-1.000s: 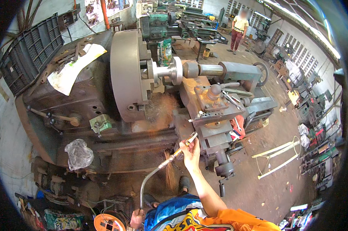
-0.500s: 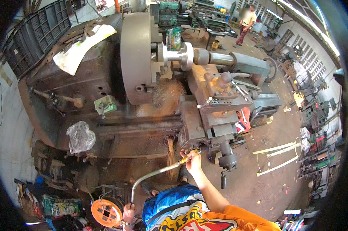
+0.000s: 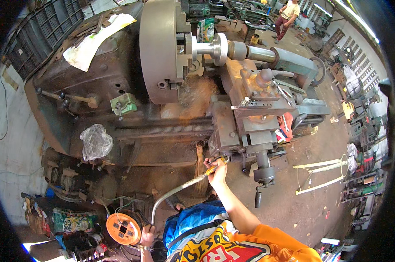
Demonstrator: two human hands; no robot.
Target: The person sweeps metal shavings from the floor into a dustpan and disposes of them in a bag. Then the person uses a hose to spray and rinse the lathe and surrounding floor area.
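Note:
A long, bent grey tube (image 3: pixel 173 194) with a yellow section near its top crosses in front of my body. My right hand (image 3: pixel 216 170) is closed around the yellow upper end, close below the lathe carriage (image 3: pixel 226 131). At the lower end, my left hand (image 3: pixel 147 236) is closed on the tube, its fingers partly hidden. Beside that hand is an orange disc-shaped reel (image 3: pixel 124 229) with a black centre. The large lathe chuck (image 3: pixel 159 52) grips a shiny flanged metal workpiece (image 3: pixel 211 49), supported by the tailstock (image 3: pixel 289 63).
A straw broom (image 3: pixel 200 168) stands behind my right hand. The crank handle (image 3: pixel 258 198) juts out to its right. A clear plastic bag (image 3: pixel 96 142) sits at the lathe's left front. Pale strips (image 3: pixel 320 178) lie on the floor; a person (image 3: pixel 286 19) stands far back.
The view has tilted down, so the lathe sits higher in the picture and slightly right. Both hands keep their hold on the tube, with little visible movement against the lathe.

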